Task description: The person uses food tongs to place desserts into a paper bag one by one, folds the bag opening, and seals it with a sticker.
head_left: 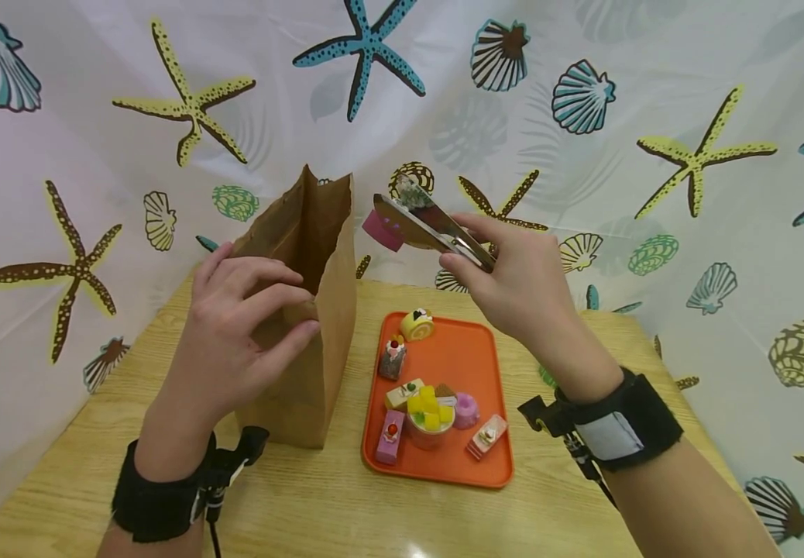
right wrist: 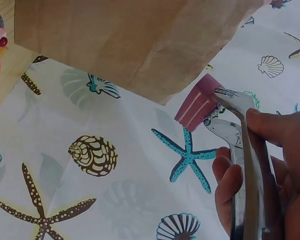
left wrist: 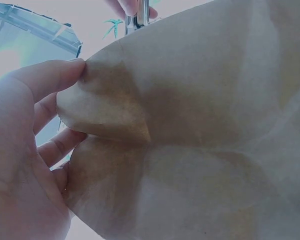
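My left hand (head_left: 235,325) grips the near rim of an upright, open brown paper bag (head_left: 338,325); in the left wrist view, thumb and fingers curl round the edge of the bag (left wrist: 205,110). Metal serving tongs (head_left: 437,229) are in my right hand (head_left: 523,279), raised to the right of the bag's mouth. Between the tips of the tongs is a pink-purple toy cake slice (head_left: 383,231), its pale layer lines plain on the cake slice (right wrist: 196,106) in the right wrist view. The slice hangs outside the bag, apart from it.
An orange tray (head_left: 454,345) lies right of the bag on the wooden table (head_left: 346,511). It bears several toy desserts, among them a cup of yellow cubes (head_left: 430,415), a roll cake (head_left: 417,325) and a purple ring cake (head_left: 467,411). A patterned curtain (head_left: 402,139) stands behind.
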A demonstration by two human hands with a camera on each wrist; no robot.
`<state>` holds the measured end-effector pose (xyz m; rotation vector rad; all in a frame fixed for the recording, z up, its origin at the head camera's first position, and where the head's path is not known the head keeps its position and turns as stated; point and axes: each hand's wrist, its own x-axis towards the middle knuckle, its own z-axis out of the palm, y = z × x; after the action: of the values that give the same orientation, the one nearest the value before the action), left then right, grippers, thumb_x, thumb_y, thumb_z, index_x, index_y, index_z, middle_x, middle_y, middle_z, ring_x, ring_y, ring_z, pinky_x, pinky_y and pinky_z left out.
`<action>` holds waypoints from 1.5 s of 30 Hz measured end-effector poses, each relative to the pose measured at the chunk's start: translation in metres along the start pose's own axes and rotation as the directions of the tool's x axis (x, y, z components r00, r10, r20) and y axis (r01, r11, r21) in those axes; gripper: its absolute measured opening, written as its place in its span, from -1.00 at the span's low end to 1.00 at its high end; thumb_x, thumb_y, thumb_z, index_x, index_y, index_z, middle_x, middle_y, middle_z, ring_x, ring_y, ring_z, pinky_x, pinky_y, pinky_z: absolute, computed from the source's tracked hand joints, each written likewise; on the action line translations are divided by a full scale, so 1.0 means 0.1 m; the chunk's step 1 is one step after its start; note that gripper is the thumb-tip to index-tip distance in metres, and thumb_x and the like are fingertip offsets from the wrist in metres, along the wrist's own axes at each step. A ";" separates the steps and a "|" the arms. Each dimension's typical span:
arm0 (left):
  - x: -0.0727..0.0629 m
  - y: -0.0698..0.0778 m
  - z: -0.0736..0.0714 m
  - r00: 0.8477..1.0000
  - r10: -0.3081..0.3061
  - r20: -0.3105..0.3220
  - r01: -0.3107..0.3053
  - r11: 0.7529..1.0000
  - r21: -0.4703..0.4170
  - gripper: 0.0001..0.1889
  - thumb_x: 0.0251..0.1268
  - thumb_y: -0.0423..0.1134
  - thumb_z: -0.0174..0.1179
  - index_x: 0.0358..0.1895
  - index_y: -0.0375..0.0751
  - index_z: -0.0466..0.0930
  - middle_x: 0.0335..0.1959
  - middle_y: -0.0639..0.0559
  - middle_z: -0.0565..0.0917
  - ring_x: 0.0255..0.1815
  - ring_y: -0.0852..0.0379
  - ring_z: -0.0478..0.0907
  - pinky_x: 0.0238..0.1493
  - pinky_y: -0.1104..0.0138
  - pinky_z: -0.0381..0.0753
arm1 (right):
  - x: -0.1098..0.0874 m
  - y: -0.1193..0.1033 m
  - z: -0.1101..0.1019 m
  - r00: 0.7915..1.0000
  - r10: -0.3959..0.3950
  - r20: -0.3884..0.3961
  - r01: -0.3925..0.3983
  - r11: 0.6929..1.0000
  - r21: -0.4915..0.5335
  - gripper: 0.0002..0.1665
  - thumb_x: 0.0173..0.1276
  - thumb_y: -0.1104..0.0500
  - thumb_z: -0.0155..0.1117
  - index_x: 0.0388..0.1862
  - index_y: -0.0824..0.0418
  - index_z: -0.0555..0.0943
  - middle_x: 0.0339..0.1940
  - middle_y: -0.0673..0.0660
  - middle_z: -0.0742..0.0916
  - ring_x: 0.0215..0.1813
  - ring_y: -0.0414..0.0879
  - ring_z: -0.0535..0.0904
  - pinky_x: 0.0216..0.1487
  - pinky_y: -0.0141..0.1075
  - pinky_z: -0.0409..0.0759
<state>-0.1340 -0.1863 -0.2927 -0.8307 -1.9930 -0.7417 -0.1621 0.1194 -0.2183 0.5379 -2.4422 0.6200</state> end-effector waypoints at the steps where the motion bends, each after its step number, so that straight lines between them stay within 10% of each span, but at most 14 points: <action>1: 0.00 0.00 0.00 1.000 0.000 -0.001 0.000 1.000 0.000 -0.84 0.15 -0.18 0.50 -0.24 -0.12 0.78 -0.07 -0.15 0.73 0.10 -0.12 0.59 0.63 -0.23 -0.01 | 0.01 -0.01 0.00 1.000 -0.004 -0.001 0.004 1.000 0.004 -0.47 0.36 0.04 0.53 0.30 0.05 0.70 -0.64 0.06 0.59 -0.69 -0.09 0.28 -0.57 -0.21 0.16; 25: 0.00 0.01 0.00 1.000 0.007 0.005 -0.007 1.000 0.008 -0.83 0.18 -0.15 0.47 -0.22 -0.11 0.78 -0.05 -0.14 0.73 0.12 -0.12 0.59 0.62 -0.25 0.00 | 0.17 -0.53 0.06 0.997 -0.078 -0.004 0.078 0.992 0.101 -0.43 0.38 0.02 0.51 0.35 0.06 0.67 -0.03 0.07 0.84 -0.65 -0.06 0.25 -0.57 -0.24 0.19; 45: 0.01 0.03 0.01 1.000 0.013 -0.024 -0.013 1.000 -0.010 -0.84 0.11 -0.25 0.49 -0.22 -0.10 0.78 -0.09 -0.12 0.73 0.07 -0.12 0.60 0.61 -0.25 0.05 | 0.09 -0.44 0.12 0.997 -0.079 0.005 0.078 0.993 0.085 -0.27 0.32 -0.06 0.56 0.43 0.05 0.60 0.19 0.10 0.79 -0.33 -0.10 0.72 -0.26 -0.26 0.67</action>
<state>-0.1324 -0.1835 -0.2912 -0.8364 -1.9627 -0.7510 -0.1525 0.0746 -0.2083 0.6688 -2.3983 0.6925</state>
